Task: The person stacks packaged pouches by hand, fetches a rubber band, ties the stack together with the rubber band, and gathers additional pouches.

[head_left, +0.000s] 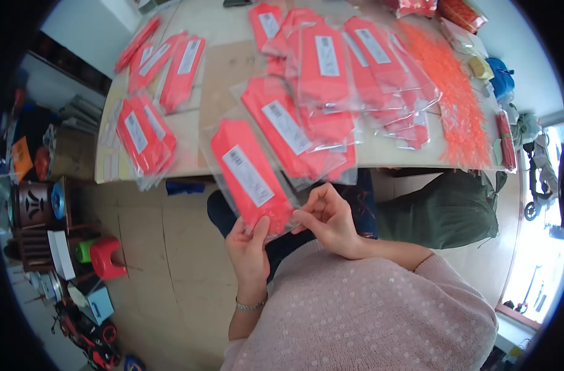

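1. Right now I see both hands pinching the near end of a clear plastic packet of flat red pieces with a white barcode label (251,176) — left hand (249,247) beneath, right hand (328,217) at its mouth.
2. It hangs just off the pale wooden surface (226,68); I judge the sealing step in hand — next, a firm press along that edge.

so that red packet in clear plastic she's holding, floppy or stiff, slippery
The red packet probably stays fairly flat: it juts out from both hands, left hand and right hand, without drooping. Its glossy clear sleeve looks slippery. Likely light, as fingertips alone hold it.

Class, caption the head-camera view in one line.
Both hands, left hand and right hand, hold a red packet before a packet-strewn table.
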`<state>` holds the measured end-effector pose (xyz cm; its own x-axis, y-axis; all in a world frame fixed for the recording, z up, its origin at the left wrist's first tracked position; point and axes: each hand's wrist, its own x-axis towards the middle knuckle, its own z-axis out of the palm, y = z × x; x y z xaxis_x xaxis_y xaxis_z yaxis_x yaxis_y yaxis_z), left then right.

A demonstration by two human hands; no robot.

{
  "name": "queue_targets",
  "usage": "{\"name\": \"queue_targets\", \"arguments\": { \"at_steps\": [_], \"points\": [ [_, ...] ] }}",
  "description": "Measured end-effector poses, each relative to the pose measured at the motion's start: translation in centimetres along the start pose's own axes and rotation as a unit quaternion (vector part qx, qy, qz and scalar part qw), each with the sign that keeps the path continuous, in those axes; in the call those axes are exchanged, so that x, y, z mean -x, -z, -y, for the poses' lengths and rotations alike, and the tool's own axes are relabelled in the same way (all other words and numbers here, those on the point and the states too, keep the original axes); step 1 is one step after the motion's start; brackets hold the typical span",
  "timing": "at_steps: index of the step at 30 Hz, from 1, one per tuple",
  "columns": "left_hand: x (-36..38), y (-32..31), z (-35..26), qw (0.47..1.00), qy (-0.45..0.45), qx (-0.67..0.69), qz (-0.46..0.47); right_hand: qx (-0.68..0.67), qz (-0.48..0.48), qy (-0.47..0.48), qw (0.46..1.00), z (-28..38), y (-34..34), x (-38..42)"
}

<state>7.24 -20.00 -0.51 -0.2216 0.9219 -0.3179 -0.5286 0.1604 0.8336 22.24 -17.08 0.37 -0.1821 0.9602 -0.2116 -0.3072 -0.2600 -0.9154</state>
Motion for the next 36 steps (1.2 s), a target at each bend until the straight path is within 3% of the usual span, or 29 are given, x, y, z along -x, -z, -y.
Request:
{"name": "queue_targets", "arguments": {
  "at_steps": [2,4,6,8,11,14,15,17,19,21,23,24,26,28,31,33,36],
  "points": [
    [-0.6,0.0,-0.8,0.998,-0.056,-0.04,0.004,0.119,0.017,0.132,0.984,0.9,0.7,-0.5],
    [-1.3,0.6,-2.9,0.991,-0.102,-0.092,-0.001,0.256,0.049,0.251,0.932,2.5,1.4,-1.3],
    [-2.7,0.5,-5.3,0.984,-0.129,-0.118,0.014,0.406,0.09,0.353,0.838,6.0,2.1,-3.6],
    [-4.4,-0.2,-7.3,0.975,-0.165,-0.143,0.034,0.538,0.069,0.438,0.717,7.8,1.7,-7.4],
    [-8.0,-0.2,-8.7,0.968,-0.198,-0.152,0.037,0.685,0.039,0.418,0.596,8.2,-0.2,-12.8],
    [-11.3,1.0,-8.0,0.948,-0.245,-0.199,-0.034,0.787,0.024,0.4,0.469,7.0,-0.7,-16.8],
    [-11.1,0.6,-8.2,0.91,-0.317,-0.264,-0.052,0.815,0.03,0.392,0.426,7.1,-0.8,-17.6],
    [-9.6,-0.6,-7.5,0.806,-0.441,-0.385,-0.088,0.765,0.019,0.467,0.443,7.7,-0.7,-18.4],
    [-7.3,-1.5,-7.4,0.914,-0.301,-0.268,-0.042,0.703,0.028,0.524,0.48,7.8,-0.7,-17.8],
    [-6.2,-1.8,-6.8,0.981,-0.128,-0.14,0.028,0.626,0.054,0.563,0.536,8.0,-1.3,-14.9],
    [-5.6,-1.7,-6.1,0.991,0.062,-0.005,0.12,0.61,0.131,0.537,0.568,6.9,-1.2,-10.7],
    [-5.5,-1.5,-5.3,0.987,0.098,0.015,0.127,0.627,0.147,0.542,0.54,6.4,-1.0,-8.4],
    [-5.5,-1.3,-3.6,0.974,0.168,0.058,0.141,0.6,0.206,0.53,0.563,4.8,-0.1,-5.3],
    [-4.6,-1.4,-2.6,0.977,0.165,0.022,0.132,0.558,0.215,0.532,0.599,3.3,0.5,-3.5],
    [-3.3,-2.2,-1.6,0.979,0.177,0.007,0.105,0.471,0.215,0.437,0.735,3.1,0.9,-2.4],
    [-2.8,-2.8,-1.6,0.977,0.194,0.036,0.08,0.488,0.242,0.387,0.744,3.4,1.6,-2.1],
    [-2.7,-2.0,-0.7,0.976,0.185,0.018,0.117,0.518,0.262,0.346,0.737,3.8,1.7,-2.0]
  ]
}}
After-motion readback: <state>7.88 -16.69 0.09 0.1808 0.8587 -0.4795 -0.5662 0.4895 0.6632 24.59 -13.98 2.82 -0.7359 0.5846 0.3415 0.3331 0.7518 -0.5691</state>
